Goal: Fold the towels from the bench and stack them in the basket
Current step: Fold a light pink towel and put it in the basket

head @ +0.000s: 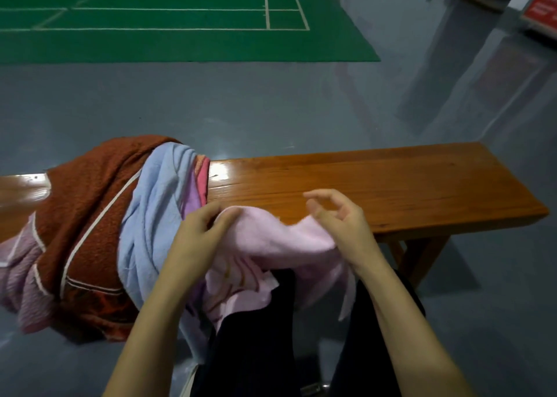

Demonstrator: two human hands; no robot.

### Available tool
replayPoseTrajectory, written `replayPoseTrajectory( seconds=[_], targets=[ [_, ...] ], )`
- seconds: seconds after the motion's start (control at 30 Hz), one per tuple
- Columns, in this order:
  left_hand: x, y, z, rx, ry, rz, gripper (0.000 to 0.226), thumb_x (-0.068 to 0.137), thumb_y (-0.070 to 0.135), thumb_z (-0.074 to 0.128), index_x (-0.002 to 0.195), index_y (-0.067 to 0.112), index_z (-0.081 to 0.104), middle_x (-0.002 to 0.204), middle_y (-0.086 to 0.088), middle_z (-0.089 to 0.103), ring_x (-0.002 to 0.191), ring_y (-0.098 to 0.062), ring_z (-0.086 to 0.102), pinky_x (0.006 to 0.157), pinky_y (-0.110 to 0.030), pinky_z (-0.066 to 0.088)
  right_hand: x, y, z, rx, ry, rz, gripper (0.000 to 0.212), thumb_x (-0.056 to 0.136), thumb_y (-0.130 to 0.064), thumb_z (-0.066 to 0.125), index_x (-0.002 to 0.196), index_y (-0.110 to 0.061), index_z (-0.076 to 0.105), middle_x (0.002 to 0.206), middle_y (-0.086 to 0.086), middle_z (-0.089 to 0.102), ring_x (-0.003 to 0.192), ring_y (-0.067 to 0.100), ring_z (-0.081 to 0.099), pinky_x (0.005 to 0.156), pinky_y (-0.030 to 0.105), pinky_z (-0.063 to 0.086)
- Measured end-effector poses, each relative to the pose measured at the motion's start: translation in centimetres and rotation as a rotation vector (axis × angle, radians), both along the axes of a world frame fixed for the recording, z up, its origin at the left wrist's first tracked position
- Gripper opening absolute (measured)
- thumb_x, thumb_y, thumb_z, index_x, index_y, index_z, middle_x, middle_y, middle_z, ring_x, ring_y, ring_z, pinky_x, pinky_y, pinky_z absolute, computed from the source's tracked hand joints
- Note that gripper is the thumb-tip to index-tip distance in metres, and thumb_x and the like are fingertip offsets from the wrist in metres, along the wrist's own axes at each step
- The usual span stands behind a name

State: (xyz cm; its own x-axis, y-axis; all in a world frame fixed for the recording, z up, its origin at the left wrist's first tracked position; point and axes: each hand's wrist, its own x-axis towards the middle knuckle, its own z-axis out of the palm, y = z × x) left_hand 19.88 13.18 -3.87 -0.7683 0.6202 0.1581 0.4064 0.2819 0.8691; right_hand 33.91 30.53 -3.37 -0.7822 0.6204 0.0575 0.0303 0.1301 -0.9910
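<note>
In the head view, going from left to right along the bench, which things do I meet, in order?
Striped pink towel → brown towel → blue towel → left hand → pale pink towel → right hand → bare end of the bench.

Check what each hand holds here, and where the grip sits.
Left hand pinches the pink towel at its upper left edge. Right hand rests on the right edge, fingers loose, no clear grip.
</note>
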Motion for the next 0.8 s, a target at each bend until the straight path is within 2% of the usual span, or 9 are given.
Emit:
replayPoseTrajectory(
  seconds=[0.07, 0.17, 0.27, 0.37, 0.5, 0.57, 0.67, 0.73, 0.8],
  targets=[
    [1.5, 1.3, 1.2, 0.03, 0.007, -0.102, 0.025, 0.09, 0.023, 0.056, 0.066, 0.015, 0.055, 0.061, 0.015, 0.051, 0.059, 0.005, 0.041, 0.058, -0.012, 0.035, -0.3, -0.9, 0.7, -0.038, -0.038, 0.238, 0.019, 0.083, -0.017, 0.068, 0.1, -0.026, 0.066, 0.057, -0.015, 0.062, 0.053, -0.006, 0.052, 0.055, 0.009, 0.038],
    [2.9, 2.8, 2.3, 0.047, 0.043, -0.197, 0.026, 0.09, 0.018, 0.06, 0.065, 0.022, 0.054, 0.061, 0.016, 0.057, 0.06, 0.003, 0.047, 0.06, -0.014, 0.038, -1.2, -1.9, 1.0, 0.023, -0.128, 0.333, 0.021, 0.082, -0.013, 0.072, 0.07, -0.028, 0.064, 0.06, -0.02, 0.061, 0.061, -0.009, 0.051, 0.061, 0.011, 0.039],
    [2.6, 2.6, 2.8, 0.01, 0.04, -0.199, 0.015, 0.084, 0.023, 0.071, 0.074, 0.014, 0.062, 0.066, 0.002, 0.062, 0.061, -0.005, 0.051, 0.059, -0.02, 0.041, -1.2, -1.2, 0.7, 0.089, -0.144, 0.299, 0.026, 0.087, -0.013, 0.067, 0.064, -0.021, 0.058, 0.059, -0.015, 0.05, 0.06, -0.003, 0.044, 0.058, 0.016, 0.036],
    [1.5, 1.5, 2.7, -0.148, 0.178, -0.16, 0.014, 0.081, 0.008, 0.069, 0.074, 0.017, 0.062, 0.06, 0.007, 0.057, 0.059, 0.0, 0.051, 0.057, -0.009, 0.038, -0.6, -0.1, 0.2, 0.116, -0.118, 0.225, 0.018, 0.089, -0.012, 0.063, 0.071, -0.012, 0.063, 0.066, -0.009, 0.054, 0.065, 0.0, 0.048, 0.062, 0.018, 0.038],
    [0.3, 0.3, 1.9, -0.29, 0.26, -0.061, 0.01, 0.076, 0.004, 0.065, 0.071, 0.012, 0.063, 0.055, 0.004, 0.054, 0.059, -0.001, 0.052, 0.057, -0.01, 0.037, -0.6, 0.1, -0.9, 0.155, -0.109, 0.132, 0.031, 0.092, -0.013, 0.06, 0.062, -0.013, 0.054, 0.061, -0.01, 0.047, 0.061, 0.002, 0.043, 0.061, 0.021, 0.034],
    [-0.4, -0.5, 1.4, -0.328, 0.25, -0.022, 0.005, 0.076, 0.01, 0.065, 0.071, 0.008, 0.064, 0.056, -0.002, 0.056, 0.061, -0.011, 0.054, 0.059, -0.016, 0.039, -0.6, 0.4, -1.2, 0.151, -0.09, 0.074, 0.035, 0.092, -0.019, 0.06, 0.058, -0.019, 0.049, 0.058, -0.013, 0.044, 0.06, 0.003, 0.041, 0.059, 0.022, 0.033],
    [-2.0, -1.9, 0.6, -0.361, 0.162, -0.016, 0.022, 0.073, 0.029, 0.058, 0.071, 0.008, 0.064, 0.057, -0.007, 0.059, 0.055, -0.015, 0.053, 0.063, -0.031, 0.044, -0.4, 1.0, -1.7, 0.162, -0.06, 0.001, 0.035, 0.086, -0.03, 0.058, 0.06, -0.01, 0.047, 0.061, -0.003, 0.04, 0.062, 0.008, 0.038, 0.059, 0.026, 0.031],
    [-2.9, -2.7, 0.0, -0.349, 0.095, -0.024, 0.016, 0.081, 0.023, 0.061, 0.071, 0.012, 0.066, 0.061, -0.008, 0.062, 0.057, -0.015, 0.054, 0.065, -0.035, 0.046, -0.4, 1.3, -2.0, 0.162, -0.059, -0.029, 0.037, 0.089, -0.026, 0.06, 0.06, -0.008, 0.044, 0.061, -0.001, 0.038, 0.062, 0.007, 0.037, 0.059, 0.025, 0.03],
    [-3.1, -3.1, -0.5, -0.297, 0.067, -0.017, 0.017, 0.087, 0.025, 0.06, 0.073, 0.017, 0.065, 0.065, -0.005, 0.062, 0.061, -0.011, 0.053, 0.066, -0.031, 0.045, -0.3, 1.3, -2.1, 0.154, -0.054, -0.055, 0.036, 0.093, -0.016, 0.058, 0.06, -0.013, 0.043, 0.061, -0.003, 0.037, 0.06, 0.005, 0.035, 0.059, 0.024, 0.03]
  ],
)
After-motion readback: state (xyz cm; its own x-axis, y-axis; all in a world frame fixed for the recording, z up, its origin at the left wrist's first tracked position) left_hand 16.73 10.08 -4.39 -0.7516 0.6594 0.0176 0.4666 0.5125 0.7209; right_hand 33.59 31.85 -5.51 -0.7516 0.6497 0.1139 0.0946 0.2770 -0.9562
